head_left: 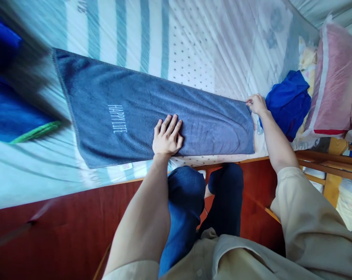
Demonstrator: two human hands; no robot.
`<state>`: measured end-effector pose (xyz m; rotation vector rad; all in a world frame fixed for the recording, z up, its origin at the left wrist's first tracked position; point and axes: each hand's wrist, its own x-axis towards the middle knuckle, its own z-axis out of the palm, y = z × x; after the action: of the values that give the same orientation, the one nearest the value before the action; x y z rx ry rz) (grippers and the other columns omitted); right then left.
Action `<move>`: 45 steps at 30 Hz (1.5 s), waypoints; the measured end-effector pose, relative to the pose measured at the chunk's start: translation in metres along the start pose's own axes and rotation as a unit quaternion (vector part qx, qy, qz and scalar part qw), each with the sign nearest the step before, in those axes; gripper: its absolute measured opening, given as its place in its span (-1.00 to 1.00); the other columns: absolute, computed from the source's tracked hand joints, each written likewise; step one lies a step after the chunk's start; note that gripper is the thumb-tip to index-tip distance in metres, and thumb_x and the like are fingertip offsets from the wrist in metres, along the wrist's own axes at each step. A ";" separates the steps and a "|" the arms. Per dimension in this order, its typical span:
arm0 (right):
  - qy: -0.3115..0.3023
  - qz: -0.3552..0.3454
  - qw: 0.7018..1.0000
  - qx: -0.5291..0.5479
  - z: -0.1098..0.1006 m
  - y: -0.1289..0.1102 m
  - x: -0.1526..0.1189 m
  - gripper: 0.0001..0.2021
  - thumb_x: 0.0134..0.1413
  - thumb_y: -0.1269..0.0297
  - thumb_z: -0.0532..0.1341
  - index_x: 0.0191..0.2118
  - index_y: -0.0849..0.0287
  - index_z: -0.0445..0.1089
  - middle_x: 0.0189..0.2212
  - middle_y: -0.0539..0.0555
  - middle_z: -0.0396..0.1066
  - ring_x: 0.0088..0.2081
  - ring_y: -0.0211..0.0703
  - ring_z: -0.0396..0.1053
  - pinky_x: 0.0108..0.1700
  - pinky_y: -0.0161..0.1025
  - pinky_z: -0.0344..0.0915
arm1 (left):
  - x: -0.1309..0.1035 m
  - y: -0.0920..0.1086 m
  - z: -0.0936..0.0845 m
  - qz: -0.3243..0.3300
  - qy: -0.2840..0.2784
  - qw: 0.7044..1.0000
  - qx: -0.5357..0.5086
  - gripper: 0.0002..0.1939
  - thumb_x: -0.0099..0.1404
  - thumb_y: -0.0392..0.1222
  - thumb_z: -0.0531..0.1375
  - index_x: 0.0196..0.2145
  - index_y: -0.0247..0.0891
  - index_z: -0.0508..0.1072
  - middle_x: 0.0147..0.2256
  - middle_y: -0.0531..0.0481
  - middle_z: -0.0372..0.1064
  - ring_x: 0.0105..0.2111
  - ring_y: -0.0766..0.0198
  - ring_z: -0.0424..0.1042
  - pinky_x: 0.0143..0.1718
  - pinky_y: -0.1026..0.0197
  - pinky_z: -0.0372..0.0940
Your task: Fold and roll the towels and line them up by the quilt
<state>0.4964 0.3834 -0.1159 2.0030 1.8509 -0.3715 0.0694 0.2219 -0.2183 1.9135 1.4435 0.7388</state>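
A grey-blue towel point(141, 101) with "HAPPY LIFE" in pale letters lies spread along the bed, its surface slightly rippled toward the right end. My left hand point(168, 136) rests flat on the towel near its front edge, fingers spread. At the towel's far right corner, my right hand point(256, 104) pinches the edge between thumb and fingers. Just beyond that hand sits a crumpled bright blue cloth point(289, 103).
The bed point(193, 46) has a striped and dotted sheet. A pink pillow point(333, 77) stands at the right end. Folded blue fabric with a green edge point(24, 116) lies at left. Below are the reddish floor point(62, 233) and a wooden frame point(322, 159) at right.
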 end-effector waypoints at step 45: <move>0.176 -0.049 0.977 0.108 0.102 -0.189 -0.061 -0.32 0.52 0.00 -0.26 0.56 0.25 -0.13 0.56 0.29 -0.18 0.58 0.02 -0.30 0.53 0.27 -0.30 | 0.001 0.002 -0.003 0.002 -0.022 0.999 0.023 -0.35 0.36 -0.06 0.08 0.37 -0.21 0.34 0.43 -0.20 0.16 0.48 -0.15 0.03 0.48 -0.36 -0.19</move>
<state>0.3094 0.2929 -0.1990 2.2462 2.2125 -0.2665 0.0688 0.2230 -0.2142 1.9560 1.4424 0.6649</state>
